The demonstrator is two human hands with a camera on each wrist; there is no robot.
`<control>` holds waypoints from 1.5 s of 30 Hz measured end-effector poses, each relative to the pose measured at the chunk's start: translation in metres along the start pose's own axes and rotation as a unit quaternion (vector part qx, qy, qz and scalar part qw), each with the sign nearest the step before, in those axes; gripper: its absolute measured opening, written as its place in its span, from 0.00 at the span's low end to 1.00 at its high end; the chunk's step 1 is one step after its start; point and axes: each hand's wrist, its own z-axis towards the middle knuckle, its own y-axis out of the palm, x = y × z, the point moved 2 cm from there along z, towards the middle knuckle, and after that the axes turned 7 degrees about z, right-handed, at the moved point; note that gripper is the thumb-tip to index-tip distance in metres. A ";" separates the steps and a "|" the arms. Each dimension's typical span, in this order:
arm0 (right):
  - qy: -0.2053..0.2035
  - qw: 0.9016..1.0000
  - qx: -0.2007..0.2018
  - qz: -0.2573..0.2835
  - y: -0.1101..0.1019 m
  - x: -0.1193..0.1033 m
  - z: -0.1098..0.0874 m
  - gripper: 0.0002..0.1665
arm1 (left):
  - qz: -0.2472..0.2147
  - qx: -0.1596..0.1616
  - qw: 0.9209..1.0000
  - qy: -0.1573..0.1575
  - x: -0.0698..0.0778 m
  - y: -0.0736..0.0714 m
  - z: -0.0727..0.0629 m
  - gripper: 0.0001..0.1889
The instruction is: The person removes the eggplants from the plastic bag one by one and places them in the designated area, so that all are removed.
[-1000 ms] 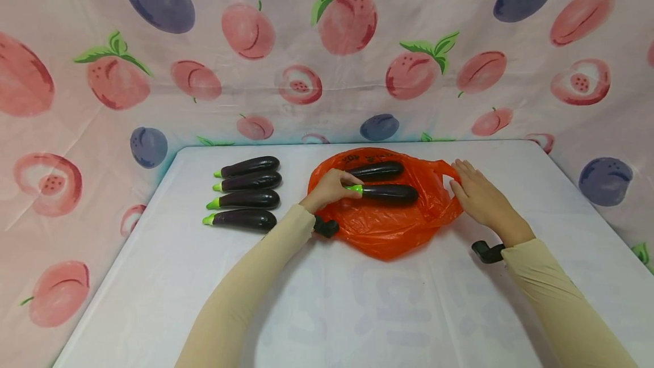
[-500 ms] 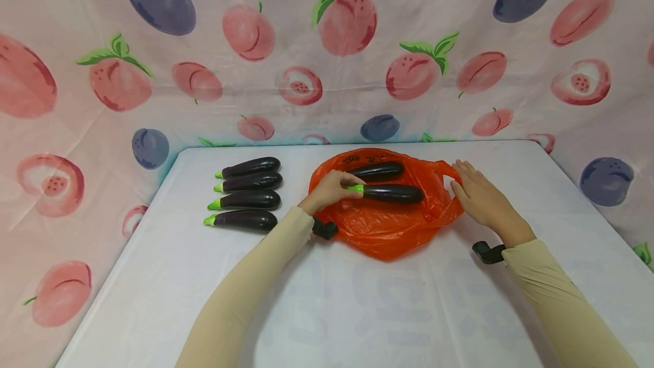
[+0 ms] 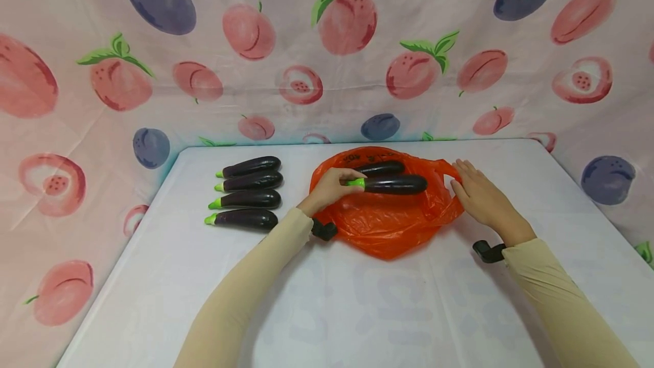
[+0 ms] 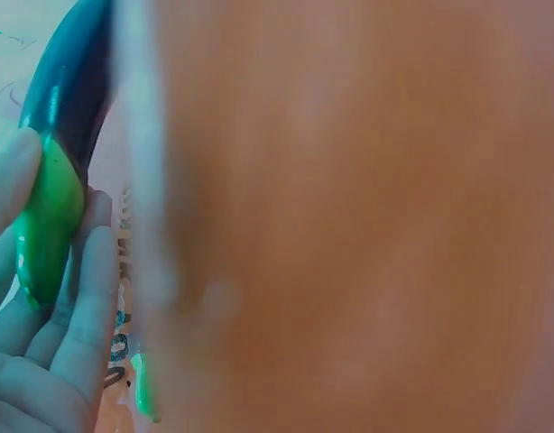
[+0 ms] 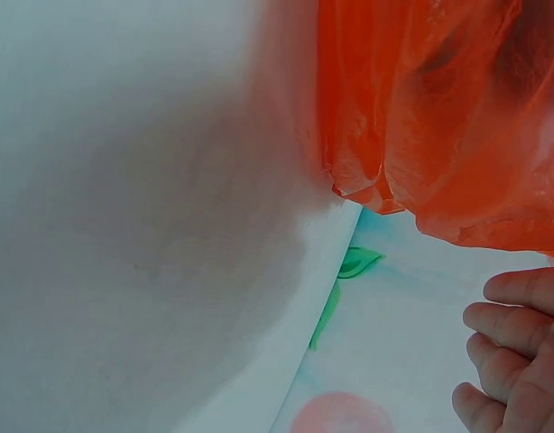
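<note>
My left hand [image 3: 331,189] pinches an eggplant [image 3: 394,184] by its green stem, between thumb and fingers. The dark body points right, over an open red plastic bag [image 3: 383,229]. Behind it, inside the bag, lies a second eggplant [image 3: 383,167], partly hidden by my hand and the held one. In the left wrist view the thumb lies on the green cap [image 4: 50,212], and blurred orange fills most of the picture. At the bag's right side, my right hand [image 3: 480,195] has its fingers extended beside the handle loop; whether the thumb hooks the plastic I cannot tell.
Several eggplants [image 3: 247,199] lie in a row left of the bag, green stems pointing left. They rest on a white-covered table [image 3: 388,311]. A fruit-printed cloth [image 3: 352,95] hangs behind. Dark wrist-worn pieces [image 3: 489,251] stick out by both wrists.
My left hand has carried the held eggplant slightly away from me and to the right, so it now overlaps the one in the bag. The right hand has stayed in place.
</note>
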 end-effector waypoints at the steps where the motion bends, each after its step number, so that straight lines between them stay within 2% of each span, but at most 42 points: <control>1: 0.001 1.000 -0.001 0.000 0.000 0.000 0.000 0.36 | -0.002 0.002 1.000 0.001 0.000 0.000 0.000 0.17; 8: -0.002 1.000 0.000 -0.001 -0.001 0.000 0.001 0.36 | -0.016 0.014 1.000 0.002 0.004 -0.006 -0.004 0.18; 14: -0.005 1.000 0.000 0.002 -0.002 0.000 0.001 0.36 | -0.021 0.028 0.999 -0.013 0.008 -0.013 -0.008 0.17; 22: -0.003 1.000 -0.003 0.001 -0.001 0.000 0.001 0.36 | -0.039 0.026 0.999 -0.018 0.008 -0.023 -0.017 0.17; 34: -0.001 1.000 -0.002 0.000 -0.001 -0.001 0.000 0.36 | -0.043 0.019 0.999 -0.019 0.018 -0.039 -0.041 0.17; 45: 0.000 1.000 -0.006 0.002 -0.001 0.000 -0.003 0.36 | -0.040 0.018 0.999 -0.031 0.019 -0.061 -0.073 0.18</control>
